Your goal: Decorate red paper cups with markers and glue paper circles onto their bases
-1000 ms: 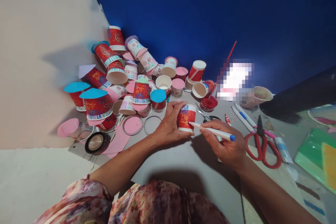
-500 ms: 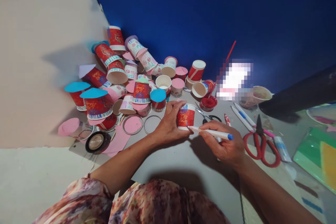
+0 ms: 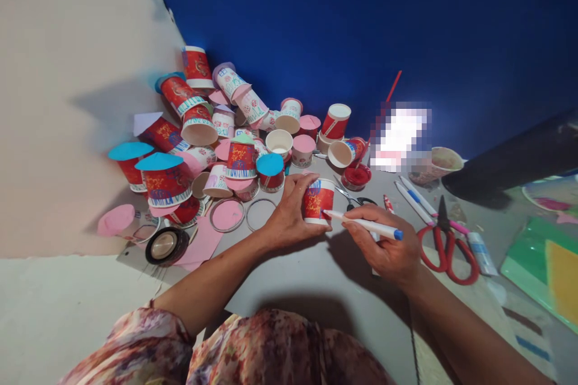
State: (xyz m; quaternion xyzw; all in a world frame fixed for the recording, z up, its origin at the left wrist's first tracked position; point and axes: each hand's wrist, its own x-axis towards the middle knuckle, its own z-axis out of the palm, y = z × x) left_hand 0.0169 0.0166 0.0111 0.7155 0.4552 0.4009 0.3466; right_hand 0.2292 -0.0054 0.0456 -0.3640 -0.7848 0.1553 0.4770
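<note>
A red paper cup [image 3: 317, 197] with gold print and blue pen marks lies in the grip of my left hand [image 3: 291, 210], fingers at its upper end and thumb under its white rim. My right hand [image 3: 386, 243] pinches a white felt-tip pen [image 3: 370, 227] with a blue end. The pen's tip meets the red side of the cup, low on its printed face. Small scissors [image 3: 351, 197] lie just behind my right hand, partly hidden by it.
Decorated paper cups [image 3: 165, 183] are heaped at the left against the wall. A roll of tape [image 3: 166, 246] and pink paper [image 3: 203, 246] lie nearer. On the right are red-handled scissors [image 3: 447, 246], more pens [image 3: 414, 201], a glue tube [image 3: 482, 252] and a dark post [image 3: 497, 162].
The pen tip has moved slightly up the cup from near its lower rim, and the pen lies a little flatter. Both hands keep their hold; the view has shifted slightly.
</note>
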